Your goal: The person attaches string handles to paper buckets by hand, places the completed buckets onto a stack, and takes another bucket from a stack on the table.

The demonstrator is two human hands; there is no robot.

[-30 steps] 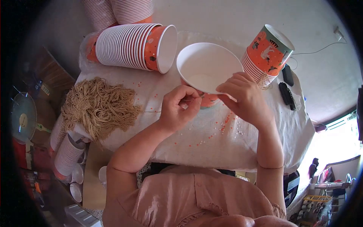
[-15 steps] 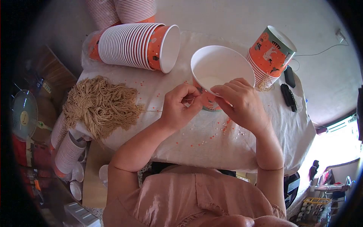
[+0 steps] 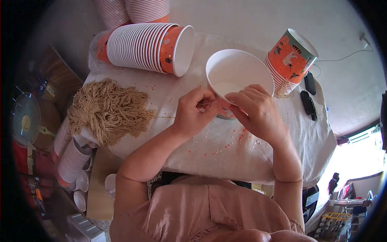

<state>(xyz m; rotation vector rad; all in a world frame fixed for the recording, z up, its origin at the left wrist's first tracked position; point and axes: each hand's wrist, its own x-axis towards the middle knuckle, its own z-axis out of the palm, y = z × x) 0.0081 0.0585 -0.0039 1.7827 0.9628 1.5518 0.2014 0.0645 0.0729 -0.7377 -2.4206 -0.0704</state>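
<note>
A large paper bucket [image 3: 227, 66], white inside and orange outside, stands on the cloth with its opening tilted toward me. My right hand [image 3: 258, 109] grips its near rim, fingers over the edge and thumb low on the outside. Close to the bucket's near left side, my left hand [image 3: 195, 109] is closed in a pinch on a thin beige string [image 3: 164, 117]. That string trails left to a tangled heap of the same string [image 3: 111, 111]. The fingertips of both hands are close together; what lies between them is partly hidden.
A long nested stack of buckets [image 3: 139, 46] lies at the back left. At the right, a shorter upside-down stack [image 3: 291, 58] has strings hanging from it. Black objects [image 3: 308, 105] lie beyond it. Small orange and white paper dots [image 3: 241, 139] are scattered over the cloth [image 3: 193, 161].
The view has shifted slightly. Both hands stay at the bucket's near rim in nearly the same pose, with the left fingers moved only a little.
</note>
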